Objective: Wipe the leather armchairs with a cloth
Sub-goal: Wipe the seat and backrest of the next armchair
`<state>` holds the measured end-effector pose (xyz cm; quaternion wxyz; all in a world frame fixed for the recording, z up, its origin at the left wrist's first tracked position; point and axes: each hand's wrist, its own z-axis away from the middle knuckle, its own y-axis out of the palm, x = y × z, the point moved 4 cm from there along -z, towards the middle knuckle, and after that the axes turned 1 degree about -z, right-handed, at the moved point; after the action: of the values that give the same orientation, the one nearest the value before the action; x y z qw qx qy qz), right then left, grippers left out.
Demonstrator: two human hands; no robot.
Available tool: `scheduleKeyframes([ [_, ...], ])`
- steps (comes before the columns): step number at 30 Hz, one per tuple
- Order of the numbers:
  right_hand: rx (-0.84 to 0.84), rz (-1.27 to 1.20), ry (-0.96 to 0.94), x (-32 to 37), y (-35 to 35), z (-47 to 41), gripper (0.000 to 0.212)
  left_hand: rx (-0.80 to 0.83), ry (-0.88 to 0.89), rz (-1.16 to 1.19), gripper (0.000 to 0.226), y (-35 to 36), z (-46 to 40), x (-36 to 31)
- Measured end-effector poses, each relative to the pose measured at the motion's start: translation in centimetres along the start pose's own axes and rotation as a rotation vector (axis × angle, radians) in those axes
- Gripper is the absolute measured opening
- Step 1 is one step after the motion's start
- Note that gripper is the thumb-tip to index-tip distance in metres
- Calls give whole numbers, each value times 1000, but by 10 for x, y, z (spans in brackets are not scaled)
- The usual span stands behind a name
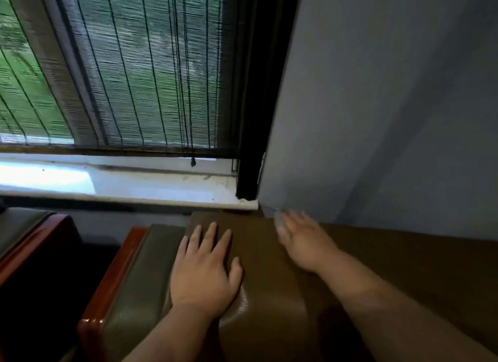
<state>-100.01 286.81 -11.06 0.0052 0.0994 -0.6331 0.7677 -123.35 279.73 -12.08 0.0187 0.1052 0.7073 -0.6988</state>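
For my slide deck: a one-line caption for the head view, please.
Left hand flat on the olive leather armchair; blurred right hand reaches toward the wall below the window sill.

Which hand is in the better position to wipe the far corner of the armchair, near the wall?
The right hand: its blurred, spread fingers already reach the back corner of the armchair beside the wall. The left hand lies flat further from that corner. No cloth is clearly visible.

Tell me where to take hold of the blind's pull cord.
Pinch the pull cord just above the dark knob at its bottom end, coming from the room side. It hangs straight in front of the woven blind, ending above the windowsill, so the knob should stop the grip sliding off.
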Motion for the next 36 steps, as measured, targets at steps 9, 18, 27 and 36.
scheduleKeyframes([
  [9, -149, 70, -352, 83, 12, 75, 55, -35, 13, -1, 85, 0, -11, 1],
  [18, -63, 70, 130, -22, 6, 71, 72, -53, 4, -23, 90, -6, -11, -3],
  [27, -107, 106, 144, -52, 10, 101, 82, -65, -2, -26, 81, -4, -8, -6],
  [36, -108, 130, -280, 56, 43, 146, 59, -82, -9, -44, 82, 0, -8, 1],
])
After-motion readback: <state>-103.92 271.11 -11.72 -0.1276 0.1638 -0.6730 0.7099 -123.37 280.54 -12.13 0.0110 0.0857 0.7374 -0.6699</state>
